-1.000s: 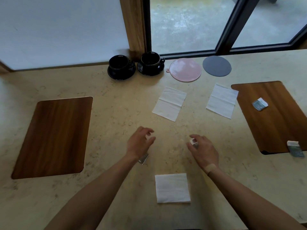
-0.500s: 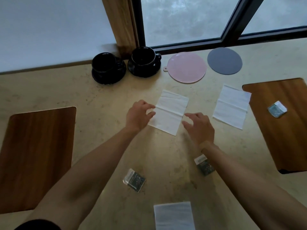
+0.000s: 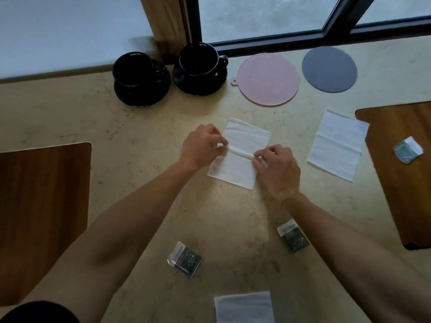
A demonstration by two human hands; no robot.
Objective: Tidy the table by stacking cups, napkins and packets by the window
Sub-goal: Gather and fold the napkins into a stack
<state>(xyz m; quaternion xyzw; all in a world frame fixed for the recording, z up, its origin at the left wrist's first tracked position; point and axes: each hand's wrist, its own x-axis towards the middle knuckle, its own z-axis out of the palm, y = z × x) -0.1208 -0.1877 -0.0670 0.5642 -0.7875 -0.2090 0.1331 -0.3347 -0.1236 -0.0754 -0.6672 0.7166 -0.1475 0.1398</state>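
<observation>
Napkin point(image 3: 242, 141) between your hands is the one you hold: your left hand point(image 3: 201, 148) pinches its left edge and your right hand point(image 3: 277, 169) pinches its right edge, both at the crease that runs across its middle. It lies flat on the table point(image 3: 140, 127), far half beyond your fingers, near half below them.

Just to the right of your right-hand grip lies a second napkin point(image 3: 338, 143), its far corner touching the wooden placemat point(image 3: 405, 183) that carries a crumpled packet point(image 3: 408, 149). Beyond your grip, by the window point(image 3: 263, 15), stand two black cups on saucers: the left cup point(image 3: 134, 69) and the right cup point(image 3: 198, 60), close together. Right of them lie a pink round mat point(image 3: 268, 79) and a grey round mat point(image 3: 329, 69).

Nearer to you than the grip, one dark packet point(image 3: 185, 258) lies between your forearms and another dark packet point(image 3: 293, 236) sits against your right forearm. A third napkin point(image 3: 243, 307) lies at the near edge. Left of your left arm lies another placemat point(image 3: 42, 206).
</observation>
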